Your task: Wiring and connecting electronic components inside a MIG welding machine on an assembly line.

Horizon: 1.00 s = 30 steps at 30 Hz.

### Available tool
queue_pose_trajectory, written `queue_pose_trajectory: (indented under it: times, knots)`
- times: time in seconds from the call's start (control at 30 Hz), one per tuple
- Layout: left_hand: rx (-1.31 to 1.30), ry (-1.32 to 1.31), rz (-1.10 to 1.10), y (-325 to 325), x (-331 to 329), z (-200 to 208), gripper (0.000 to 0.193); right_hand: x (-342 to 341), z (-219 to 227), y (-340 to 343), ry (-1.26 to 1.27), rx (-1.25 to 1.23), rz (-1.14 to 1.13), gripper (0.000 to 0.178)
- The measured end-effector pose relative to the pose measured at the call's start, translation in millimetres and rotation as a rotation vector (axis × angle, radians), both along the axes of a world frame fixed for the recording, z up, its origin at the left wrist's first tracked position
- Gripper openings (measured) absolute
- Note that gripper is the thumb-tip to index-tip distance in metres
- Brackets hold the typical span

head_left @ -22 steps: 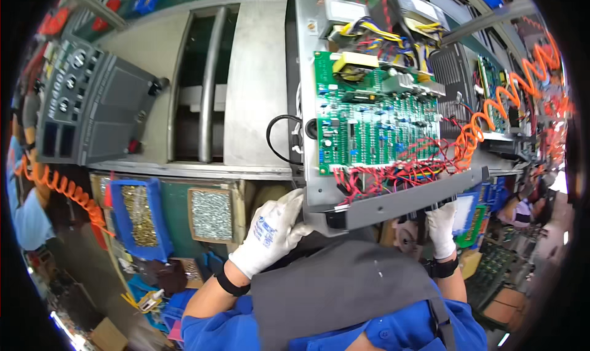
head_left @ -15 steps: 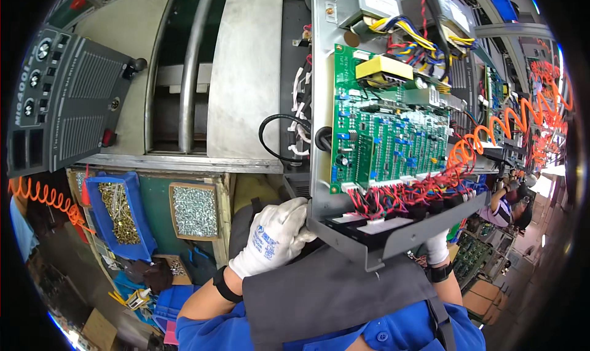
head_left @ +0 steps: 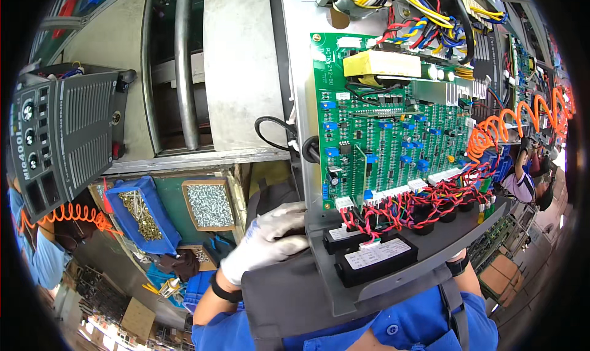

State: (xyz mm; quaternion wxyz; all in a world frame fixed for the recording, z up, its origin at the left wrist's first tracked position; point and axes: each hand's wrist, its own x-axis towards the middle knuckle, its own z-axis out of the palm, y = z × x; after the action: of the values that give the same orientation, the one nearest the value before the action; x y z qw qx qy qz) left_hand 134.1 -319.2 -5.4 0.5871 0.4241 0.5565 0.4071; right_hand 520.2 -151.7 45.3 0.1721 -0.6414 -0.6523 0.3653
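A grey metal chassis (head_left: 299, 74) stands tilted toward me, its lower panel overhanging my apron. Mounted in it is a green circuit board (head_left: 393, 136) with a yellow transformer (head_left: 382, 64) near its top. Red twisted wires (head_left: 424, 206) run from white connectors along the board's lower edge. Below them sit black modules, the front black module (head_left: 377, 260) bearing a white label. My left hand (head_left: 270, 231), in a white glove, closes on the chassis's left edge. My right hand (head_left: 460, 254) is at the right underside of the panel, its fingers hidden behind it.
On the left bench are a grey welder housing (head_left: 67, 130), a blue bin (head_left: 114, 191) of brass-coloured parts and a box (head_left: 189, 219) of small screws. An orange coiled hose (head_left: 516, 120) hangs at the right. Co-workers are at far left and right.
The chassis has tipped and come closer to me, so the board and labelled modules show more fully. My left hand stays at its edge. A co-worker shows more at the left.
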Motion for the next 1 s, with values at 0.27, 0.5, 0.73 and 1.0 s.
queue_pose_trajectory:
  times: [0.27,0.5,0.73,1.0]
  knots:
    - [-0.195,-0.527,0.284,3,15,-9,0.018,8,-4,3,0.017,0.003,0.013,0.045]
    - [-0.125,-0.357,0.275,2,20,-6,0.015,18,-10,5,0.010,-0.001,0.028,0.045]
    - [-0.071,-0.209,0.225,-3,9,0,0.023,25,-43,11,0.053,0.015,0.073,0.045]
    - [-0.409,1.000,0.054,-188,-50,-128,0.051,-7,-10,20,0.026,-0.206,0.214,0.050]
